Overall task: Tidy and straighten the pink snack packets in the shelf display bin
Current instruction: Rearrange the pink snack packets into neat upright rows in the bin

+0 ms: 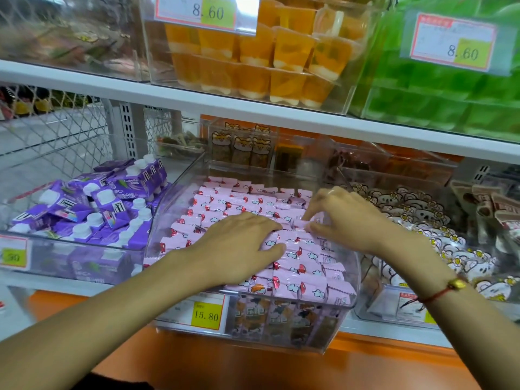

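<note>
Dozens of pink snack packets (247, 204) fill our clear display bin (342, 327) in overlapping rows, between purple cartons (92, 209) and bear-print packets (416, 212). Our left hand (239, 246) lies flat on them, fingers straight. Our right hand (343, 215) seems to pinch one packet's edge between thumb and fingertips.

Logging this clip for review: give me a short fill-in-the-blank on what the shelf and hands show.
1. The left hand lies flat on the ___ packets.
2. The price tag on the clear bin reads ___.
3. The right hand wears a ___ string bracelet.
4. Left of that bin lie ___ pouches.

Missing words: pink; 15.80; red; purple
</note>
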Motion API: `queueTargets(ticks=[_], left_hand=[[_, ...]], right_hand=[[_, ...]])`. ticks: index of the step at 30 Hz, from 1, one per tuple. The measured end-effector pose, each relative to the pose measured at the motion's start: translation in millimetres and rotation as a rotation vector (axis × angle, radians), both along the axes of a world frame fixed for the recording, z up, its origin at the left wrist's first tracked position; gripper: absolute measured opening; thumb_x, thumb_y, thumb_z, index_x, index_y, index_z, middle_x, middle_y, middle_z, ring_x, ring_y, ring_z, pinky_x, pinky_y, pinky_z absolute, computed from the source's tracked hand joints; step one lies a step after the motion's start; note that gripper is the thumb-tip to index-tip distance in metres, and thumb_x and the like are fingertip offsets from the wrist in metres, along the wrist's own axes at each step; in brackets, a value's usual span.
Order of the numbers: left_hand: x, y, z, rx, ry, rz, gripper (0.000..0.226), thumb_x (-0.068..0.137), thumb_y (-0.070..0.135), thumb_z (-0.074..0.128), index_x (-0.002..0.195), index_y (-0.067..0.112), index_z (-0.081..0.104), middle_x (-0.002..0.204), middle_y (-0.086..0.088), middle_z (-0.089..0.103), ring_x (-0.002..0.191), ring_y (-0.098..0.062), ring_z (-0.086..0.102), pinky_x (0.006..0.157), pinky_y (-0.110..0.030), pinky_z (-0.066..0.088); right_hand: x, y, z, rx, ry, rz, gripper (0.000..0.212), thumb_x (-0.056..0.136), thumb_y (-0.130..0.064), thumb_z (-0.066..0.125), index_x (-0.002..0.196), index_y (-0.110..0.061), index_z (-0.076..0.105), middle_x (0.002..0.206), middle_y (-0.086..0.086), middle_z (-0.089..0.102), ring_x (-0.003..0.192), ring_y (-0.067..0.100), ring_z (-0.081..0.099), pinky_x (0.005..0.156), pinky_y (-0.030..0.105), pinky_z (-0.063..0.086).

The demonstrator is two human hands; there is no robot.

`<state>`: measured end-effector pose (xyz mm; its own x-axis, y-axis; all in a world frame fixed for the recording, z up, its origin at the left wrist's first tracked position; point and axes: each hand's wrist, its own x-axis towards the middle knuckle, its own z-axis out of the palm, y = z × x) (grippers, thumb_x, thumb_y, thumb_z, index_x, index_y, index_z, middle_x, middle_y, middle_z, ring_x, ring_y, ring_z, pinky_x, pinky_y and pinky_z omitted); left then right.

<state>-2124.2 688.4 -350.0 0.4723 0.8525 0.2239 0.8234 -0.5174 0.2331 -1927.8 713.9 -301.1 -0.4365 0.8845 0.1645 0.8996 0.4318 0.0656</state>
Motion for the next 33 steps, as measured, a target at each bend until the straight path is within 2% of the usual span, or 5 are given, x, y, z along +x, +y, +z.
queueTargets(ticks=[8, 14, 19, 24, 33], left_hand=[[0, 1, -2, 0.012, 0.011, 0.004, 0.052, 0.096, 0.054, 0.034, 0.143, 0.031, 0.035, 0.143, 0.009, 0.043, 0.127, -0.012, 0.037, 0.084, -0.023, 0.023], [-1, -1, -1, 0.14, -0.025, -0.01, 0.049, 0.095, 0.053, 0.038, 0.14, 0.034, 0.041, 0.135, 0.013, 0.047, 0.121, -0.009, 0.038, 0.092, -0.023, 0.029], [0, -3, 3, 0.221, -0.079, 0.085, 0.044, 0.089, 0.059, 0.044, 0.124, 0.036, 0.058, 0.117, 0.018, 0.058, 0.106, -0.008, 0.048, 0.076, -0.024, 0.031], [-5, 2, 3, 0.206, -0.108, 0.081, 0.038, 0.094, 0.045, 0.044, 0.13, 0.034, 0.051, 0.133, 0.016, 0.052, 0.12, -0.007, 0.043, 0.094, -0.024, 0.033], [-6, 8, -1, 0.008, 0.079, -0.031, 0.046, 0.101, 0.04, 0.027, 0.146, 0.033, 0.029, 0.15, 0.012, 0.034, 0.136, -0.008, 0.024, 0.11, -0.027, 0.019]], right_hand=[[-10, 11, 2, -0.014, -0.251, 0.011, 0.029, 0.093, -0.03, 0.046, 0.117, -0.037, 0.063, 0.122, -0.005, 0.061, 0.119, 0.018, 0.045, 0.094, 0.036, 0.029], [-7, 33, 9, 0.035, 0.05, -0.021, 0.019, 0.09, -0.024, 0.057, 0.101, -0.032, 0.07, 0.103, -0.007, 0.069, 0.08, 0.009, 0.053, 0.072, 0.024, 0.04], [-8, 49, -4, -0.131, -0.094, -0.06, 0.025, 0.088, -0.038, 0.061, 0.106, -0.022, 0.069, 0.106, -0.008, 0.066, 0.092, 0.013, 0.058, 0.076, 0.024, 0.037], [-1, 49, 2, -0.151, 0.163, -0.049, 0.016, 0.078, -0.03, 0.075, 0.067, -0.032, 0.063, 0.071, -0.022, 0.06, 0.07, -0.001, 0.056, 0.074, 0.027, 0.048], [5, 44, -9, -0.12, 0.407, 0.027, 0.006, 0.09, -0.022, 0.061, 0.084, -0.022, 0.059, 0.091, -0.003, 0.068, 0.089, 0.016, 0.064, 0.087, 0.043, 0.05]])
